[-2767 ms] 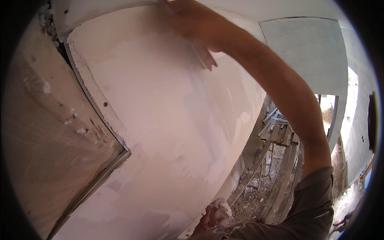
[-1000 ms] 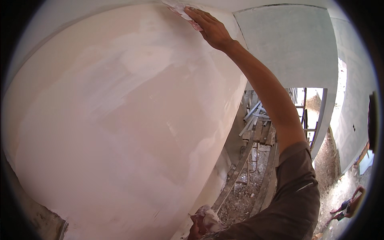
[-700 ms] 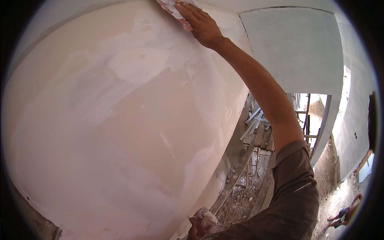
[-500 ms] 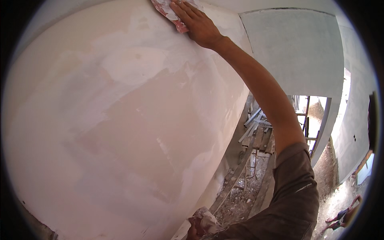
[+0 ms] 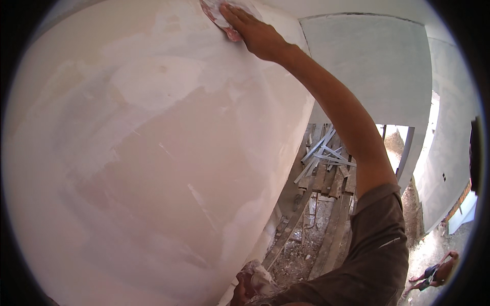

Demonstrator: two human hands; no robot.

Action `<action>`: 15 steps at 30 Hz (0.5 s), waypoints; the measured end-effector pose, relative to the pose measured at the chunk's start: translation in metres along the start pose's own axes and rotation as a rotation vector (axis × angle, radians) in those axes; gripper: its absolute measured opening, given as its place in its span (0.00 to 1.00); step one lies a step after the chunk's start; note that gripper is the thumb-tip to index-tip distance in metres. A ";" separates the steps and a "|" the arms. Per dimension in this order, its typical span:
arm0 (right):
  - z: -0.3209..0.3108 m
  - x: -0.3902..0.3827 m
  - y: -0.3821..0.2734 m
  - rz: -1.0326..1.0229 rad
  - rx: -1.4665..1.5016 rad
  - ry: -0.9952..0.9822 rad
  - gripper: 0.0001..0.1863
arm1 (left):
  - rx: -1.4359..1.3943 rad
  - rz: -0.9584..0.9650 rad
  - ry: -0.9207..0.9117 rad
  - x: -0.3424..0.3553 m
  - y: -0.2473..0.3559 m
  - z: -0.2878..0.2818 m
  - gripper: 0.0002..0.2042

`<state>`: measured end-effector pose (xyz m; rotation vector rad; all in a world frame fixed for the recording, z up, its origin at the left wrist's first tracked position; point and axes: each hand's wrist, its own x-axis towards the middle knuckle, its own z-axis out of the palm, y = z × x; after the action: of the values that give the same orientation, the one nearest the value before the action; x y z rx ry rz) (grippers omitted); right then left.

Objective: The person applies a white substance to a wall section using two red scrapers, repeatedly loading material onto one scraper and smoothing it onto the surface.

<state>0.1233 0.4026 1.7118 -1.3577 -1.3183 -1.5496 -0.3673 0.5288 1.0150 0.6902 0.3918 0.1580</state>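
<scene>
My right arm stretches up across the scene, and my right hand [image 5: 252, 31] lies flat against the plastered wall [image 5: 168, 148]. Under its fingers it holds a reddish sheet of sandpaper [image 5: 232, 33], smeared with white dust, pressed to the wall near the top. The wall is pale pinkish-beige with whitish filler patches and a few light scratches. At the bottom edge, a dark red form with white smears [image 5: 255, 280] shows in part; I cannot make out what it is. My left hand cannot be made out.
Well below lie wooden planks [image 5: 332, 229] with light metal strips [image 5: 326, 158] piled on them, above rubble-strewn ground [image 5: 296, 255]. A grey wall [image 5: 367, 71] with an opening stands beyond. Another person [image 5: 434, 273] is at the lower right, far below.
My right hand and the sandpaper have shifted slightly along the upper wall. The view has turned a little, so the wall and the planks sit further left. The other person shows more fully.
</scene>
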 end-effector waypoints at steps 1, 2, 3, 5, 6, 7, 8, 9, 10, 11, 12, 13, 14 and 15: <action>0.000 -0.010 0.003 -0.012 -0.027 -0.026 0.33 | -0.003 -0.004 -0.005 0.000 -0.002 -0.001 0.38; -0.002 -0.023 0.008 -0.026 -0.061 -0.057 0.33 | -0.007 -0.013 -0.015 0.002 -0.006 0.000 0.38; -0.004 -0.036 0.013 -0.039 -0.090 -0.083 0.33 | -0.009 -0.017 -0.022 0.002 -0.009 -0.001 0.38; -0.020 -0.061 0.015 0.078 0.039 -0.173 0.35 | -0.016 -0.025 -0.032 0.001 -0.014 -0.003 0.38; -0.035 -0.065 0.006 0.166 0.090 -0.214 0.35 | -0.023 -0.022 -0.043 0.004 -0.016 -0.003 0.38; -0.048 -0.063 -0.002 0.255 0.141 -0.256 0.35 | -0.030 -0.018 -0.052 0.006 -0.018 -0.004 0.38; -0.061 -0.056 -0.004 0.378 0.227 -0.214 0.33 | -0.039 -0.021 -0.071 0.013 -0.023 0.000 0.38; -0.067 -0.046 -0.003 0.288 0.157 0.004 0.23 | -0.044 -0.025 -0.089 0.023 -0.030 -0.007 0.38; -0.083 -0.030 0.000 0.479 0.298 -0.144 0.19 | -0.172 -0.098 -0.208 0.033 -0.033 -0.015 0.38; -0.095 -0.010 -0.009 0.681 0.470 -0.289 0.16 | -0.295 -0.153 -0.298 0.033 -0.034 -0.049 0.37; -0.089 -0.001 0.004 0.630 0.475 -0.261 0.14 | -0.430 -0.242 -0.398 0.030 -0.037 -0.047 0.36; -0.083 0.003 0.014 0.639 0.501 -0.287 0.14 | -0.445 -0.261 -0.393 0.017 -0.043 -0.046 0.36; -0.082 0.012 0.009 0.633 0.527 -0.311 0.14 | -0.431 -0.255 -0.375 0.014 -0.051 -0.045 0.36; -0.078 0.018 0.001 0.626 0.558 -0.335 0.14 | -0.417 -0.246 -0.354 0.011 -0.058 -0.045 0.36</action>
<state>0.0988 0.3298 1.7344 -1.4876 -1.2184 -0.5023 -0.3744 0.5143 0.9425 0.2450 0.0932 -0.1150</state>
